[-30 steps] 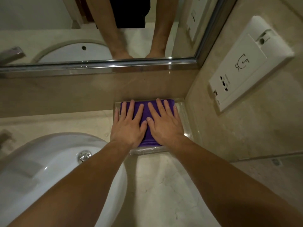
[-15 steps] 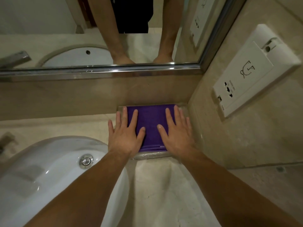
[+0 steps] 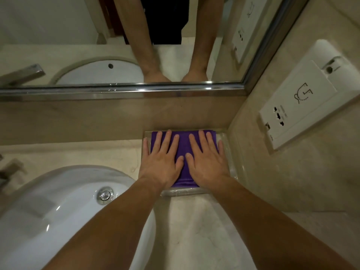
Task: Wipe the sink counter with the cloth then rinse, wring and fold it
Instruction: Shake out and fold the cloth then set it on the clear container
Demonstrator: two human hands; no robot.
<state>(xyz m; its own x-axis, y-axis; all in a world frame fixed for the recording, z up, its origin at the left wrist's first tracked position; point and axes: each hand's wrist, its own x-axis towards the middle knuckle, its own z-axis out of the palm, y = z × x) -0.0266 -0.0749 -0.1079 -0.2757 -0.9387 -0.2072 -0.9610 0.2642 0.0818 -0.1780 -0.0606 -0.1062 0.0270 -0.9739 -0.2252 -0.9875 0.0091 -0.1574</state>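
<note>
A folded purple cloth (image 3: 183, 144) lies in a clear tray (image 3: 232, 162) at the back right corner of the beige stone counter (image 3: 204, 230). My left hand (image 3: 161, 158) presses flat on the cloth's left half, fingers straight and spread. Beside it, my right hand (image 3: 206, 158) lies flat on the right half, thumbs nearly touching. Only a strip of cloth shows between and beyond the fingers. The white sink basin (image 3: 48, 211) with its chrome drain (image 3: 105, 194) sits at lower left.
A mirror with a metal frame (image 3: 120, 89) runs along the back wall and reflects my forearms. A white socket panel (image 3: 303, 106) is mounted on the right wall. Part of a tap (image 3: 7, 172) shows at the left edge.
My hands spread apart across the cloth half a second ago, then slid back together toward its middle. The cloth stays in the tray.
</note>
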